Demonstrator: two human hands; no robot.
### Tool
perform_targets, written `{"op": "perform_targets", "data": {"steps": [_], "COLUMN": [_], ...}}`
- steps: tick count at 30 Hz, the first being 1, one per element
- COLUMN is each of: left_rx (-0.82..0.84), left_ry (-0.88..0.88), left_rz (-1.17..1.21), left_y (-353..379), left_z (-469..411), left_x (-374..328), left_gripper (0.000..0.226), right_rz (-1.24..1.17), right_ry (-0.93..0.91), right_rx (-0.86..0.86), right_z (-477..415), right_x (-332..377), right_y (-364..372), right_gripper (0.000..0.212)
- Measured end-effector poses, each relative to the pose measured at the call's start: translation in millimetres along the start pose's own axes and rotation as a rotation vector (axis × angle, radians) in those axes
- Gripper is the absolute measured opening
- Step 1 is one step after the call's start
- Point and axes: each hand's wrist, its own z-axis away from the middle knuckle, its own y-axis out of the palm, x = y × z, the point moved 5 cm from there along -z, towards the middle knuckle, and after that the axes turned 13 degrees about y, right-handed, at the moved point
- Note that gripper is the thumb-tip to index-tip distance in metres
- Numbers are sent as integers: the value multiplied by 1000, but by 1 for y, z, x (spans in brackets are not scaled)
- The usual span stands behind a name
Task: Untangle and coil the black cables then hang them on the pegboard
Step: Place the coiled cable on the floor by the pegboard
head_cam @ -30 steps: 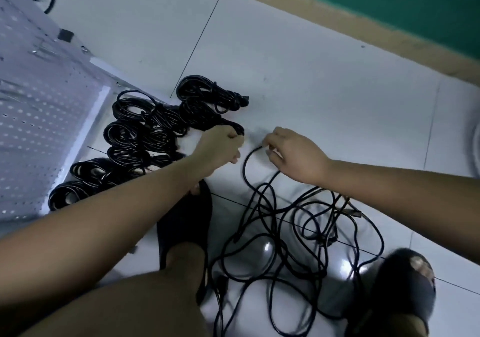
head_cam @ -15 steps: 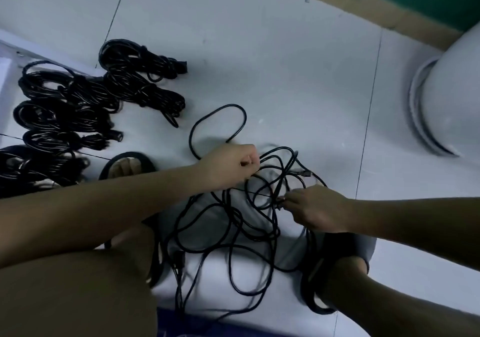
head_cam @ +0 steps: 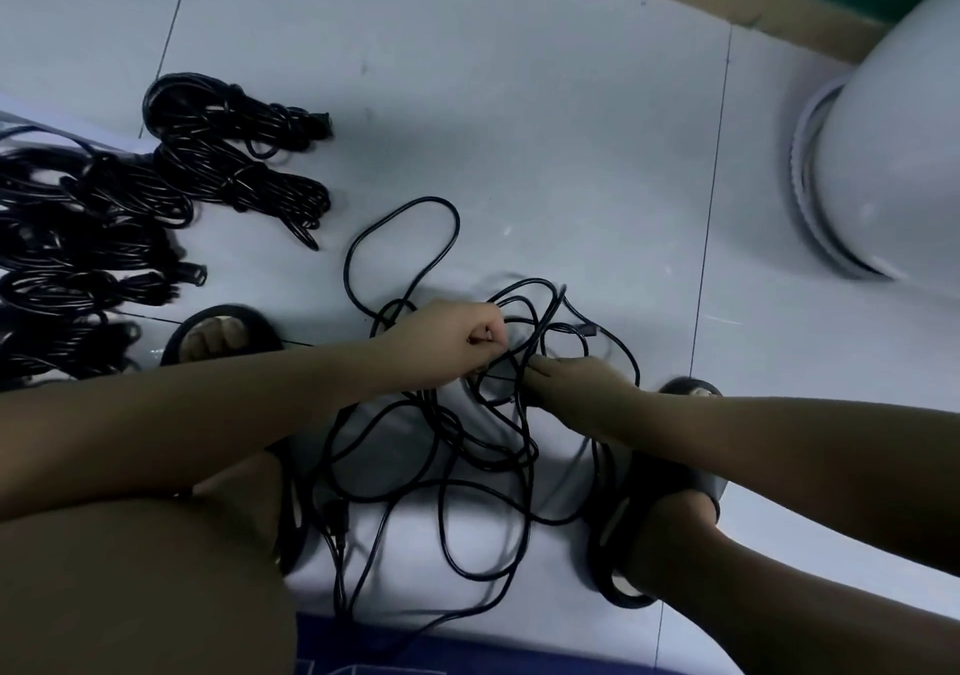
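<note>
cables (head_cam: 498, 458) lie snarled on the floor (head_cam: 519, 102); left hand (head_cam: 447, 344) pinches one strand, fingers curled, right hand (head_cam: 582, 388) grips another. a hard tug could cinch the knot.

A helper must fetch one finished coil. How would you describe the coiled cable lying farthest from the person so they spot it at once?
On the white tiled floor, left of the loose tangle, sits a cluster of coiled black cables. The wanted coil is at the cluster's far end, by a tile seam; no coil lies beyond it, and its plug points right.
</note>
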Motion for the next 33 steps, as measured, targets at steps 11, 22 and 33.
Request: {"op": "perform_targets", "data": {"steps": [11,22,33], "left_rx": [-36,-46,-155], "left_ry": [26,-8,134], "left_rz": [28,92,48], "left_y": [3,0,-53], "left_z": [-2,-2,-7], "left_x": [2,5,-65], "left_gripper": [9,12,28], "right_rz": [-81,-48,-311], "right_ry": [184,373,259], "right_rx": [-284,-9,106], "right_z": [18,-11,39], "right_x": [-64,-87,-68], "right_y": [-66,-30,-180], "right_gripper": [13,25,8]}}
